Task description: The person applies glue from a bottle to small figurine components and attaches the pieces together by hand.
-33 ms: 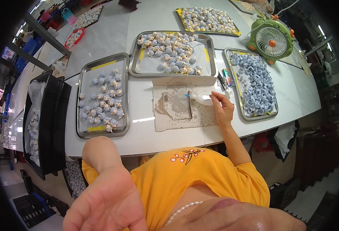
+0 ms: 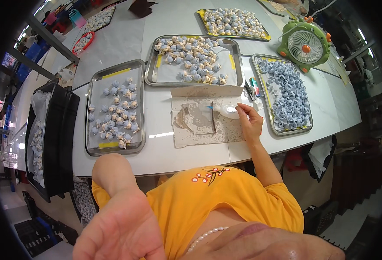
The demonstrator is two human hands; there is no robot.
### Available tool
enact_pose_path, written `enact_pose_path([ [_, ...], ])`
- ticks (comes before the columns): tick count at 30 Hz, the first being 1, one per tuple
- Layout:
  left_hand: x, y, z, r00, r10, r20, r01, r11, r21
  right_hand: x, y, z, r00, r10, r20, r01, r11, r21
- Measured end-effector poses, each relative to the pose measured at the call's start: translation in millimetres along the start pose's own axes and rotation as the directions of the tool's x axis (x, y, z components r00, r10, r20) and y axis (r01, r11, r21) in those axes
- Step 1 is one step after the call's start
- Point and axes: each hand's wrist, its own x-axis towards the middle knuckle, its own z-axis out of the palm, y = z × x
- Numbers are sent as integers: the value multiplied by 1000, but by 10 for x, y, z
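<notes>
My right hand (image 2: pixel 252 122) pinches the end of a small translucent white squeeze bottle (image 2: pixel 230 111) with a blue tip. The bottle lies nearly level over a stained grey-white board (image 2: pixel 199 135), its tip pointing left. A dark line and dried-looking patches mark the board. Close to the camera, my left hand (image 2: pixel 119 225) is raised with its palm showing and nothing in it; the lower edge cuts off part of its fingers. Left of the board, a metal tray (image 2: pixel 96 149) carries several small blue-and-cream ball-shaped pieces (image 2: pixel 121 113).
Behind the board stands a fuller metal tray (image 2: pixel 149 73) of similar pieces. At right, another tray (image 2: pixel 272 130) holds blue curled pieces (image 2: pixel 288 93). A green fan (image 2: pixel 305 47) stands beyond it. Stacked black crates (image 2: pixel 63 143) flank the table's left side.
A dark brown shape at the far edge of the table has come further into view. My hands and the bottle stay almost where they were.
</notes>
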Motion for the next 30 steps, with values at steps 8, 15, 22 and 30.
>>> enact_pose_path([
  [8, -41, 261, 257, 960, 210, -185, 34, 567, 823, -16, -16, -35, 996, 64, 55, -66, 997, 41],
  [15, -306, -39, 140, 978, -16, -208, 131, 823, 553, -4, 37, -29, 999, 33, 13, -34, 997, 70],
  [22, -1005, 214, -1, 596, -723, -350, 685, 230, 692, 117, -125, -128, 989, 141, 53, -150, 949, 278],
  [30, -1818, 230, -63, -112, -785, -609, 904, -335, 266, 2076, -89, -136, 969, 219, 116, -246, 791, 560],
])
